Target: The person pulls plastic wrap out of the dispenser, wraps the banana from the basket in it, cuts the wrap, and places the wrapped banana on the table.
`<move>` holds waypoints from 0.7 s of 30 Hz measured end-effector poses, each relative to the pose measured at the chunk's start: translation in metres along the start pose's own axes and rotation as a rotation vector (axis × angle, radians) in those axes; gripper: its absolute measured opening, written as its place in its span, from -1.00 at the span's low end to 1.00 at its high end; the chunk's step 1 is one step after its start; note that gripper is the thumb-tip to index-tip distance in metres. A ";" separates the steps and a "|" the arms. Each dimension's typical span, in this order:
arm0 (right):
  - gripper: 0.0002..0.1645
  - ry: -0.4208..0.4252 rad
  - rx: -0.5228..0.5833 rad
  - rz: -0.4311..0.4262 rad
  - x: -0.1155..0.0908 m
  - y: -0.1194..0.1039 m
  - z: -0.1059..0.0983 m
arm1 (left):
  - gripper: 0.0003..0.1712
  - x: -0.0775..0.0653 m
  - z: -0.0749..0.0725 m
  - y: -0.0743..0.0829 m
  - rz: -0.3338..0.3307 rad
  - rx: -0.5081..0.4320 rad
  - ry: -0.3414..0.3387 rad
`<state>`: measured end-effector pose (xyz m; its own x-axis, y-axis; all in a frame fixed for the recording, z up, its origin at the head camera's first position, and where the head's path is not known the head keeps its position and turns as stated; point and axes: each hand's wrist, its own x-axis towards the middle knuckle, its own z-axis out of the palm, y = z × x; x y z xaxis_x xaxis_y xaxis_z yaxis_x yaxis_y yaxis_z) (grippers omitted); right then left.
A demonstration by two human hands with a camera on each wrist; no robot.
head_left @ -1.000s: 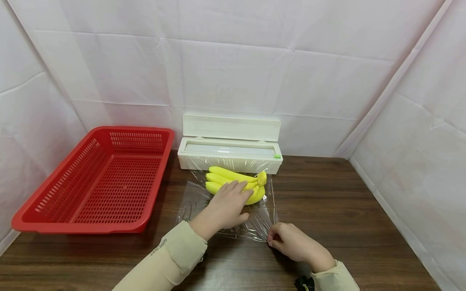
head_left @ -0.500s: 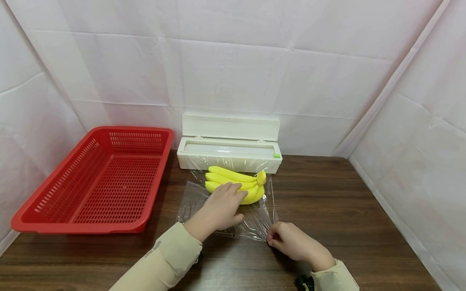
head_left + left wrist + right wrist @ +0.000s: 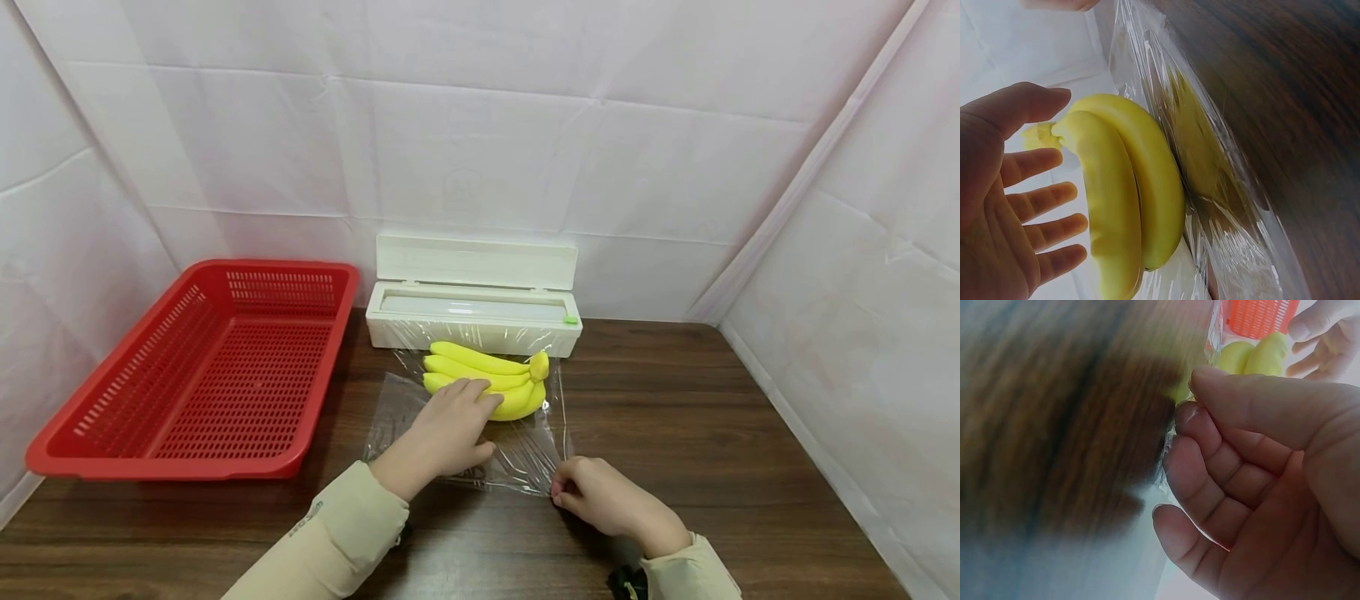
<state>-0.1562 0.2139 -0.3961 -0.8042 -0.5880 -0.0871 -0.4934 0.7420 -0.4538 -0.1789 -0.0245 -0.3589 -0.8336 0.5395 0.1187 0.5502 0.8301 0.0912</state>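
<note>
A bunch of yellow bananas lies on a sheet of clear plastic wrap, which runs forward from a white wrap dispenser box. My left hand is over the near-left side of the bunch and hides part of it. In the left wrist view, the fingers are extended and apart from the bananas. At the sheet's near right corner, my right hand pinches the film's edge. The right wrist view shows its thumb and index finger meeting at the film.
A red slatted plastic basket stands on the left of the dark wooden table. The dispenser's lid is raised, with a roll inside and a green tab at its right end. White cloth walls enclose the table.
My left hand has drawn back a little to the left and toward me, uncovering more of the bananas. The right hand keeps its pinch in nearly the same place.
</note>
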 end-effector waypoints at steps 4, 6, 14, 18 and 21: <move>-0.81 0.000 0.002 0.000 0.000 0.000 0.000 | -0.31 -0.002 0.000 -0.001 -0.004 -0.011 -0.003; -0.81 0.000 0.002 -0.002 0.000 0.000 0.000 | -0.30 -0.002 0.000 -0.002 -0.007 -0.018 -0.006; -0.80 -0.004 0.013 -0.004 0.000 0.000 0.000 | -0.34 -0.007 -0.001 -0.004 -0.001 -0.011 0.016; -0.81 -0.005 0.019 -0.006 0.000 0.001 0.000 | -0.39 -0.011 -0.002 -0.005 -0.001 -0.021 0.038; -0.81 -0.004 0.015 -0.008 0.000 0.001 0.001 | -0.42 -0.013 -0.003 -0.006 -0.001 -0.023 0.052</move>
<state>-0.1567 0.2142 -0.3972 -0.7992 -0.5948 -0.0868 -0.4943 0.7325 -0.4681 -0.1713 -0.0366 -0.3585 -0.8311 0.5297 0.1695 0.5504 0.8271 0.1140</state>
